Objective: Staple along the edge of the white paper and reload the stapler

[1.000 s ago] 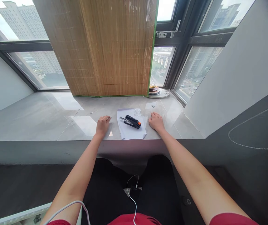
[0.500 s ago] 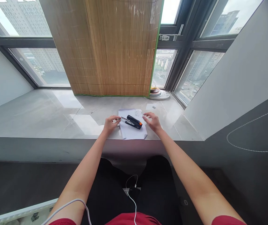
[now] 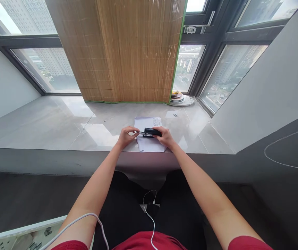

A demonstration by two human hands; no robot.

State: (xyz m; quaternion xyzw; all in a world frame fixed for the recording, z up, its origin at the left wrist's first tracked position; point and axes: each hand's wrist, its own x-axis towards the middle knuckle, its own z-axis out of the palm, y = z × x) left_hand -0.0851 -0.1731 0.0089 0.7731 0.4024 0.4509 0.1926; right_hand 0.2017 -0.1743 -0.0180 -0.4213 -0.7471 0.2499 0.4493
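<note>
A wide grey worktop [image 3: 47,128] ran under the windows, with a bamboo blind [image 3: 128,52] hanging behind it and a white sheet of paper [image 3: 149,144] lying near its front edge. Over that paper sat the black stapler [image 3: 152,132], and both hands were on it: the right hand [image 3: 165,136] clasped round its right end, the left hand [image 3: 127,136] pinching its metal tip at the left.
</note>
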